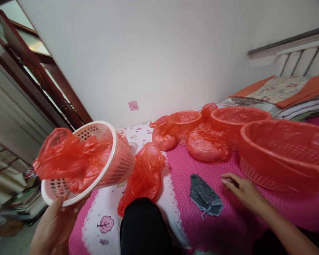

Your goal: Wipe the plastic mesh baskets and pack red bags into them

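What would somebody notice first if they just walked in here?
Probably the white-rimmed basket on the left, tipped over in the left hand's grip, with a crumpled red bag poking out of it. Next, maybe the big basket at the far right, with red plastic over its rim. A dark gray cloth thing also stands out on the bright pink dotted cover.

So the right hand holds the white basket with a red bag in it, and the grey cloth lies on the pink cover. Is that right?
Not quite: the head view shows the left hand holding the white basket with a red bag in it; the grey cloth does lie on the pink cover.
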`<state>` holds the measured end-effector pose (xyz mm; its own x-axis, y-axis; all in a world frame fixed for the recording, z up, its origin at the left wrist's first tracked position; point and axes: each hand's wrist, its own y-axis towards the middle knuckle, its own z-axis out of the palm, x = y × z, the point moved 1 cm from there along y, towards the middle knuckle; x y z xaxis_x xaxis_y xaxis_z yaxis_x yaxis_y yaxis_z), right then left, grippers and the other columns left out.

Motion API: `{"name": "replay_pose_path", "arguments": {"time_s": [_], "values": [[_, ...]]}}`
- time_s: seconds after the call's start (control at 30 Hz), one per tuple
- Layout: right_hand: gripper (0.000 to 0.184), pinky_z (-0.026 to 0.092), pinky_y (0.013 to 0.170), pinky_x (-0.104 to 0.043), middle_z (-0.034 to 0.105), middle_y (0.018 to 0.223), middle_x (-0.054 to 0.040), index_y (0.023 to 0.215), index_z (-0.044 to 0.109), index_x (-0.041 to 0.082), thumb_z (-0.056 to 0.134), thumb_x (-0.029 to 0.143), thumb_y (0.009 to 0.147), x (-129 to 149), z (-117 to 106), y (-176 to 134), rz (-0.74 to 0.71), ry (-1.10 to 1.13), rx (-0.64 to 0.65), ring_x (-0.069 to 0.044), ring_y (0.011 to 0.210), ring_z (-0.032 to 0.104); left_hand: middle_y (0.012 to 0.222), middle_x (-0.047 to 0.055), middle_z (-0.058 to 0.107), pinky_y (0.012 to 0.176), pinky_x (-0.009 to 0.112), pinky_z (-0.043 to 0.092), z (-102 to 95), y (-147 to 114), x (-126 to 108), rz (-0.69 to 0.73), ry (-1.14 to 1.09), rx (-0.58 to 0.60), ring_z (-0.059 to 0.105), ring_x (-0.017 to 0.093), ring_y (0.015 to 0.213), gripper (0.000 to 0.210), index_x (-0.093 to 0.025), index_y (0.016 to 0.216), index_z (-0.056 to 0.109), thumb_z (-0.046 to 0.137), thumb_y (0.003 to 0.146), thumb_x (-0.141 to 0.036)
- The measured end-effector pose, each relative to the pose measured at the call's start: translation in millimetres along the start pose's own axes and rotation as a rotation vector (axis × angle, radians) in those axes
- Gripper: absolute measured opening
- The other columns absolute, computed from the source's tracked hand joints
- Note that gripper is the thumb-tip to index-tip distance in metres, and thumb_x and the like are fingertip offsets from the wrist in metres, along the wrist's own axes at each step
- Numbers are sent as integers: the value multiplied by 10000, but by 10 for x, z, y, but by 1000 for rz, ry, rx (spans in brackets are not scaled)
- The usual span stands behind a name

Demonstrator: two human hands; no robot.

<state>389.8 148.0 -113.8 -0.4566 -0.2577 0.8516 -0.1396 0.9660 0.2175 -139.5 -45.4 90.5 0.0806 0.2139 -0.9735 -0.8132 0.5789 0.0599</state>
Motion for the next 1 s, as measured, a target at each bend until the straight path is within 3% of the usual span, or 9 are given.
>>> {"name": "replay_pose_path", "arguments": {"time_s": [0.1,0.23,0.37,0.53,0.7,0.83,0.9,0.93,1.0], "values": [[375,594,737,-387,796,864,-86,964,707,240,613,576,825,16,-28,-11,7,11,-14,-282,782,762,890,-12,819,590,273,666,-269,244,34,64,-17,23,774,237,764,455,-235,1040,742,625,620,-106],[355,606,717,-384,797,830,-83,926,719,243,624,562,802,68,-5,-2,3,27,-17,-282,743,763,699,1,768,576,232,643,-418,635,153,-52,4,-78,731,176,584,314,-184,912,697,550,675,-40],[366,609,712,-394,799,827,-81,927,721,241,625,570,797,44,25,4,10,27,4,-287,745,764,670,59,735,615,227,622,-335,1008,366,-197,39,-100,741,184,627,227,-152,839,622,494,738,6],[310,609,739,-409,808,898,-121,923,719,282,653,558,797,-54,25,6,49,66,21,-312,814,773,655,60,700,641,224,599,-184,1298,601,-190,82,-98,734,179,660,226,-166,896,559,432,833,11],[349,605,731,-412,803,853,-93,906,720,257,624,574,797,-6,24,-4,24,24,20,-301,776,765,689,74,693,762,366,624,-188,1122,826,-127,169,-44,731,218,695,170,-175,984,564,449,1014,-297],[332,597,731,-394,798,838,-80,920,711,255,613,555,818,-22,66,7,13,16,44,-279,738,754,890,127,743,993,553,548,23,695,1375,-41,334,21,738,356,1019,456,-161,1106,630,784,802,-463],[320,594,737,-382,796,844,-73,936,706,254,613,543,831,-46,100,12,18,16,69,-272,744,753,1226,141,734,1169,524,417,234,515,1722,54,393,172,616,367,1312,772,-215,1261,619,950,578,-361],[315,592,739,-376,796,852,-70,942,704,254,612,537,838,-47,117,11,19,18,81,-269,753,754,1446,167,628,1231,507,332,354,450,1884,177,522,384,493,364,1450,877,-225,1356,577,951,574,-359],[307,587,738,-367,794,851,-64,945,700,255,601,530,853,-17,140,-4,16,14,100,-265,759,752,1631,202,438,1263,471,248,530,402,2173,259,754,562,307,368,1567,933,-249,1398,570,963,555,-331]]}}
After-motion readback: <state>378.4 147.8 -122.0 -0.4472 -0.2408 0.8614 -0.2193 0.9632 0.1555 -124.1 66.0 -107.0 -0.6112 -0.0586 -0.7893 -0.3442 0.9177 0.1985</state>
